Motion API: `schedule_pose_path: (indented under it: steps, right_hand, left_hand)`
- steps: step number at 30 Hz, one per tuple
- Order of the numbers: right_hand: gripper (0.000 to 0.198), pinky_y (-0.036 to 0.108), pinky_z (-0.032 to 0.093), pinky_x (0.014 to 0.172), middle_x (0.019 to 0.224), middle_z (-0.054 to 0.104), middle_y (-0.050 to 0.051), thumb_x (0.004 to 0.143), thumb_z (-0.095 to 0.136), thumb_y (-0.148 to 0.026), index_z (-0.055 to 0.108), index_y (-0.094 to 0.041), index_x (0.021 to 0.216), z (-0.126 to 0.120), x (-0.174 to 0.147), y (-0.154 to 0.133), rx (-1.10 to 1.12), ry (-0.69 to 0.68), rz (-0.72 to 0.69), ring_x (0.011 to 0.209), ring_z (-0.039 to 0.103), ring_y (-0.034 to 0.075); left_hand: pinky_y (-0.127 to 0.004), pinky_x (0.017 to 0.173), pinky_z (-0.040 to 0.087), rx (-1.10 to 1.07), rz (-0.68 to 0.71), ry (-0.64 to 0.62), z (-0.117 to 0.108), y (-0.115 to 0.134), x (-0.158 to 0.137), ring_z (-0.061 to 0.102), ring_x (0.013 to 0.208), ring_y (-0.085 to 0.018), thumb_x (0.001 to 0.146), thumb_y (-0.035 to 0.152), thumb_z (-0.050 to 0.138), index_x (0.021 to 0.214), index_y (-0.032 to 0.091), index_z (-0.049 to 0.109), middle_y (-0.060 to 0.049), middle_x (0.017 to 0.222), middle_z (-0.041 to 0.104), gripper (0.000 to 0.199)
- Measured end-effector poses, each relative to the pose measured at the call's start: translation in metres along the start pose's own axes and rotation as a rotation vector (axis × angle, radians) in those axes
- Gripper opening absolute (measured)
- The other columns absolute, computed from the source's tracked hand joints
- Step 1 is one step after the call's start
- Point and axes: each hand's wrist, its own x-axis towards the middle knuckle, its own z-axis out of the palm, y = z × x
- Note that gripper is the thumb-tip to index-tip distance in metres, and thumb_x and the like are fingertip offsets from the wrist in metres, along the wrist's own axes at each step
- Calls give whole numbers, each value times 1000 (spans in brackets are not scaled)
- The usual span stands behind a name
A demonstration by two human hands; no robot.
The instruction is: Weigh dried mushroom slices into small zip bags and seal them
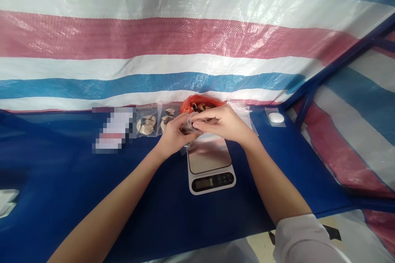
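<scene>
While left hand (175,134) grips it, clear, glossy plastic bag (191,122), right hand (224,122) at its rim, hold unclear

Watched from my remote post, a crumpled clear plastic bag (190,121) is held, partly hidden, at 11 o'clock from the middle of a white digital scale (212,158). The scale lies flat, its dark control panel at 6 o'clock, the reading illegible to me. At 12 o'clock I see an orange-red bag (202,98), open on pale, dark-edged pieces (202,108).
</scene>
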Motion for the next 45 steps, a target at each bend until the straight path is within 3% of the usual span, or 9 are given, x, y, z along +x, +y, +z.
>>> schedule_pose_path:
  steps: [6, 11, 17, 21, 27, 34, 40, 45]
  right_hand:
    - [13, 25, 48, 67, 79, 77, 1, 88, 69, -23, 82, -22, 87, 1, 2, -1, -130, -25, 11, 70, 65, 14]
    - [16, 26, 48, 68, 81, 77, 0, 90, 67, -26, 82, -22, 93, -4, 1, 7, -96, 34, -28, 70, 65, 13]
    - [15, 27, 50, 71, 87, 79, 2, 89, 69, -25, 83, -22, 93, -3, -2, 10, -31, 74, -43, 73, 68, 15]
    - [14, 28, 52, 73, 86, 79, 1, 88, 70, -26, 83, -22, 93, -1, -6, 6, -22, 88, -18, 74, 69, 15]
    - [14, 31, 55, 83, 93, 80, 3, 84, 73, -27, 82, -21, 94, 0, -13, -3, 60, -8, -5, 87, 72, 19]
    - [15, 29, 53, 76, 89, 80, 3, 86, 71, -29, 82, -20, 91, 4, -17, -5, 56, 48, -25, 80, 71, 17]
    - [21, 30, 57, 74, 82, 78, 3, 81, 76, -38, 81, -20, 89, 3, -30, 9, 299, 174, 47, 77, 71, 17]
    - [29, 25, 54, 56, 77, 75, 3, 71, 83, -45, 81, -20, 84, -1, -52, 24, 459, 270, 230, 62, 64, 14]
  left_hand:
    - [-44, 98, 54, 26, -18, -2, 2, -2, -1, 69, 108, -29, 77, 32, 77, 121, 17, 70, -11, 117, 73, 47]
    - [-43, 96, 56, -209, -209, -13, -10, -7, -3, 69, 111, -31, 73, 54, 83, 130, 17, 68, -14, 126, 72, 70]
    - [-33, 69, 59, -299, -333, -59, -22, -3, -5, 71, 78, -23, 81, 70, 68, 104, 19, 79, -7, 86, 77, 58]
    - [-27, 59, 52, -259, -300, -68, -21, 0, -10, 63, 65, -17, 76, 66, 75, 85, 18, 77, -5, 76, 72, 50]
    - [-26, 59, 48, -172, -234, 154, -20, 3, -15, 57, 61, -14, 83, 65, 67, 84, 17, 70, -1, 70, 65, 48]
    - [-26, 61, 49, 0, -173, 34, -22, 15, -15, 60, 64, -15, 88, 58, 62, 84, 18, 71, -3, 76, 70, 41]
    - [-32, 75, 57, 85, -86, 110, -19, 14, -25, 68, 81, -21, 89, 54, 61, 94, 18, 73, -8, 93, 75, 38]
    - [-40, 99, 54, 233, 96, 162, -12, 11, -45, 68, 108, -25, 93, 44, 60, 103, 20, 73, -11, 110, 73, 29]
